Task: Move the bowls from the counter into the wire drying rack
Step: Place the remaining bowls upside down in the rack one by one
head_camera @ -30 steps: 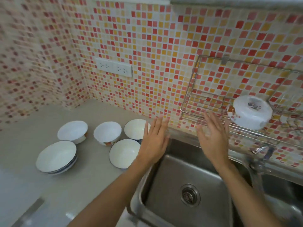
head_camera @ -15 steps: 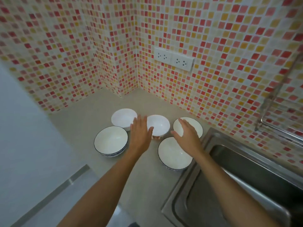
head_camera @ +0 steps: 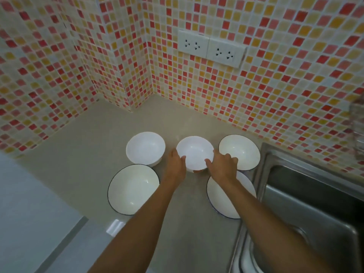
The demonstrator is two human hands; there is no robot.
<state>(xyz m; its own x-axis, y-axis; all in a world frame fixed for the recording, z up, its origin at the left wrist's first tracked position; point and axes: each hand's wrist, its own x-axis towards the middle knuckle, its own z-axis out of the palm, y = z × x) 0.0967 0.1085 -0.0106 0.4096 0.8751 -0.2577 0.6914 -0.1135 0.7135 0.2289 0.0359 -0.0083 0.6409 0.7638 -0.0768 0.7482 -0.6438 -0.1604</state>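
Several white bowls stand on the grey counter (head_camera: 82, 158). The small middle bowl (head_camera: 194, 150) sits between my hands: my left hand (head_camera: 176, 166) grips its left rim and my right hand (head_camera: 222, 164) grips its right rim. Another small white bowl (head_camera: 145, 147) is at the back left. A dark-rimmed bowl (head_camera: 239, 151) is at the back right. One larger dark-rimmed bowl (head_camera: 133, 189) is at the front left, and another (head_camera: 230, 196) lies partly under my right forearm. Only a blurred corner of the wire rack (head_camera: 357, 123) shows at the right edge.
A steel sink (head_camera: 307, 203) drops away right of the bowls. Mosaic tile walls meet in a corner behind the counter, with a double socket (head_camera: 211, 48) on the right wall. The counter's front edge runs along the lower left.
The view swung left from the rack and sink to the bowls. Both hands moved from near the rack down onto the middle small bowl and closed on its rim.
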